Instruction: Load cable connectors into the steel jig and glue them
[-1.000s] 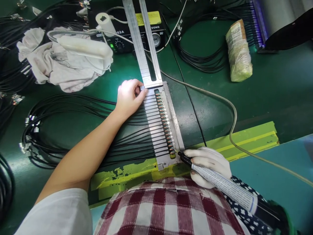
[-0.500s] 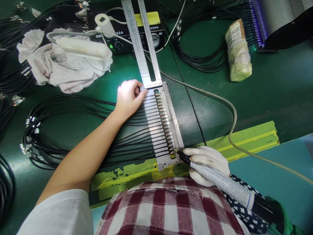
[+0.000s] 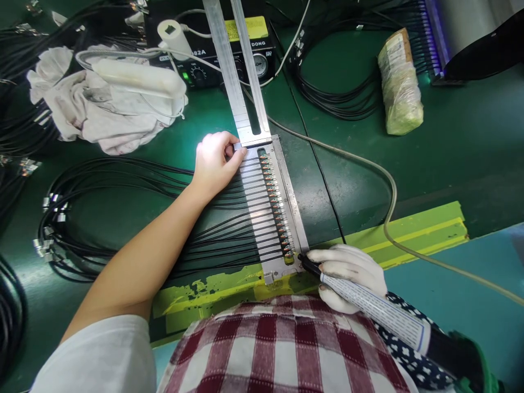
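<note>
White fabric covers your right hand [image 3: 352,273], and its grip is closed around a labelled tube [image 3: 376,308] held aslant, the black tip at the near end of the metal fixture [image 3: 271,268]. Whether that tip touches anything is too small to tell. Your bare left hand [image 3: 215,164] rests at the far left corner of the fixture, thumb on the plate and fingers curled by its edge; you may be pinching it or only pressing, and I cannot tell which.

The fixture lies on the green desk [image 3: 356,185] right in front of you, between your two hands. Black cables [image 3: 204,239] come in from the left, pass beneath your forearm and lie side by side across the plate. Their stripped-looking cable ends [image 3: 275,201] line up along the long window.

Judging by how things lie, laying in the cables looks done, since the row runs nearly the whole window. The forked metal frame [image 3: 229,65] extends away from the far end, not folded over the row. Your tip is at the nearest cable ends, but how many have been worked, and how many are left, does not show at this size
</note>
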A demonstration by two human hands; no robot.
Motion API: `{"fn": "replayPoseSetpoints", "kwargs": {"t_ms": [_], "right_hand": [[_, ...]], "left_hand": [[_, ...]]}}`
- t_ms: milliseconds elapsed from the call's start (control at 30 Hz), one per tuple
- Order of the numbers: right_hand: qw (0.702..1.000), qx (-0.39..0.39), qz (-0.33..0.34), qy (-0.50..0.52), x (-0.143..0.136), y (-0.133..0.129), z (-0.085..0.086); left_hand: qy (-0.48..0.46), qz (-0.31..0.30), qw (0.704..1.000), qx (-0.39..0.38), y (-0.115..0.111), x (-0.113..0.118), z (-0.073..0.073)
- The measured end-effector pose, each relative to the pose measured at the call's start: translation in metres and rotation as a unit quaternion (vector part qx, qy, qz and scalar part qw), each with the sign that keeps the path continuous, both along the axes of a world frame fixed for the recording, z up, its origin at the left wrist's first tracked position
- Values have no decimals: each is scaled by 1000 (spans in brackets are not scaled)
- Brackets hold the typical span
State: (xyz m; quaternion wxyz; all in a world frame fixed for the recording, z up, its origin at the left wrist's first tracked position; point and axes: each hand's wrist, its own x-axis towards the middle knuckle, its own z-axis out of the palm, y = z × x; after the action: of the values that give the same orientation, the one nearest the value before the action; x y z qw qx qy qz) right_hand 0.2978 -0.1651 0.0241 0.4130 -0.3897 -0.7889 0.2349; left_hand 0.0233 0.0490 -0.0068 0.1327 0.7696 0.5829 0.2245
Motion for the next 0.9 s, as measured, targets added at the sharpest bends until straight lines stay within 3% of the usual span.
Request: {"fn": "replayPoseSetpoints", "kwargs": {"t_ms": [900], "right_hand": [[1000,6,2,5,1,1,-7]], "left_hand": [[-6,-5,1000,15,0,0,-1]]}}
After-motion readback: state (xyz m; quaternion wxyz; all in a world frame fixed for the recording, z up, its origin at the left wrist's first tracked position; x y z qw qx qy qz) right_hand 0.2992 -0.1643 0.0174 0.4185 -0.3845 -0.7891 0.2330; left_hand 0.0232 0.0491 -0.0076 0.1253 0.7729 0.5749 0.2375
